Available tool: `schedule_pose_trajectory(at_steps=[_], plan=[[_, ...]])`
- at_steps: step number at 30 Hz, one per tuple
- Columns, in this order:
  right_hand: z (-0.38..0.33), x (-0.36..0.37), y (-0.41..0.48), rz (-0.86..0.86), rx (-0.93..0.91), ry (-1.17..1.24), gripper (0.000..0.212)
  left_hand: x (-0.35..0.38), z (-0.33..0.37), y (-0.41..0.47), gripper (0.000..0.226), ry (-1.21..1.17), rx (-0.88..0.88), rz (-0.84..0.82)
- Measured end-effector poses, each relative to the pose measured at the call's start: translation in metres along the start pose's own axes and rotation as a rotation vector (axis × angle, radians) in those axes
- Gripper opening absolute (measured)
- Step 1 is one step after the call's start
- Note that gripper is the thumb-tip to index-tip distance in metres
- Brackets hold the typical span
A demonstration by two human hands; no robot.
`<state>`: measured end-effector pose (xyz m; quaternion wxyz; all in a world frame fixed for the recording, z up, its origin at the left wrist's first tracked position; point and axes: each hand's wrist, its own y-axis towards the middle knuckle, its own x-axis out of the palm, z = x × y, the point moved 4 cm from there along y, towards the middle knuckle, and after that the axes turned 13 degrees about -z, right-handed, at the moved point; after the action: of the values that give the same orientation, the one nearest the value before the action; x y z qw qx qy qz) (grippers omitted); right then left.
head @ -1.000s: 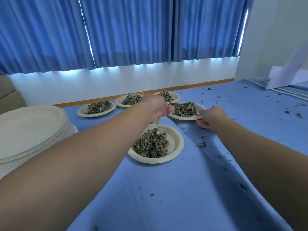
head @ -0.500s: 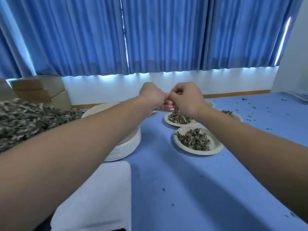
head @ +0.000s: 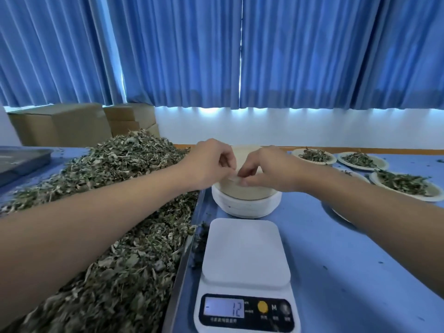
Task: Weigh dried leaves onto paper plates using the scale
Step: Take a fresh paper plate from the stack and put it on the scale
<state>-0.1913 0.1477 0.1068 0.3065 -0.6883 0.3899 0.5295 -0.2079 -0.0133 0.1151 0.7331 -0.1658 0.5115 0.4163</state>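
Left hand [head: 211,162] and right hand [head: 271,169] pinch the plate stack [head: 245,205] at its top rim; scale [head: 245,248] nearer than grip, leaf heap [head: 120,164] left.

My forearms come in from 8 and 4 o'clock and meet toward 12. My left hand [head: 211,164] and right hand [head: 271,169] sit knuckles up, fingertips curled inward and nearly touching, pinching the top paper plate [head: 243,153] at its near rim.

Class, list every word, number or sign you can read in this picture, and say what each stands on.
"- 12": on the lit display of the scale.
"M": on the scale's front panel, right of the yellow button.
Small print under the display and the yellow button: too blurred to read.
Cardboard boxes: no readable text.
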Motion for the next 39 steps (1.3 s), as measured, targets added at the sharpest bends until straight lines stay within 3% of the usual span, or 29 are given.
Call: schedule_pose_trajectory(at_steps=[5, 18, 39], plan=[[0.000, 0.001, 0.000, -0.008, 0.003, -0.069, 0.016, 0.005, -0.006, -0.002, 0.024, 0.111, 0.056, 0.001], [-0.006, 0.001, -0.007, -0.006, 0.009, -0.354, 0.029, 0.014, -0.013, 0.005, 0.018, 0.182, 0.174, -0.094], [-0.015, -0.002, -0.011, -0.046, 0.007, -0.512, 0.033, 0.013, -0.014, 0.005, 0.017, 0.191, 0.201, -0.081]])
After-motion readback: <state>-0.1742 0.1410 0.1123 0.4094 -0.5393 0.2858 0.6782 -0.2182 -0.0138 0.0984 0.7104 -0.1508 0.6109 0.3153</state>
